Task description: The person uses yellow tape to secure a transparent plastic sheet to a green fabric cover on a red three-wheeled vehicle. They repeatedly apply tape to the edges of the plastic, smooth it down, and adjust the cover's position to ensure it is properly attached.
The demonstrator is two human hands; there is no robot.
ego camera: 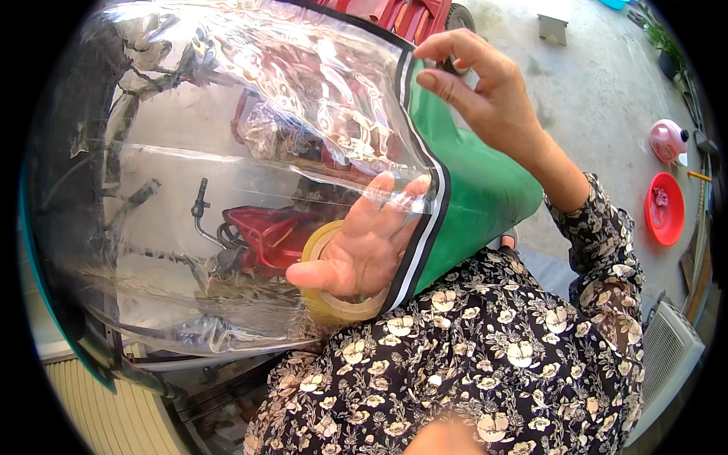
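A clear plastic sheet [227, 170] hangs in front of me, creased and shiny. Its right edge has black-and-white trim [441, 187] joined to a green fabric panel [483, 176]. My left hand [364, 244] is behind the clear plastic, palm toward me, fingers spread near the trim. A roll of yellowish tape [318, 244] circles my left wrist. At the trim's upper end is my right hand [483, 85], its index fingertip at the edge and its thumb apart from it. No held object shows between those fingers.
Through the plastic appear a red vehicle frame [273, 236] and a handlebar [200, 205]. Farther off stand a red vehicle [398, 14] and a grey dustpan [551, 29]. At right are a pink jug [666, 139], a red basin [665, 222] and a white grille [662, 358].
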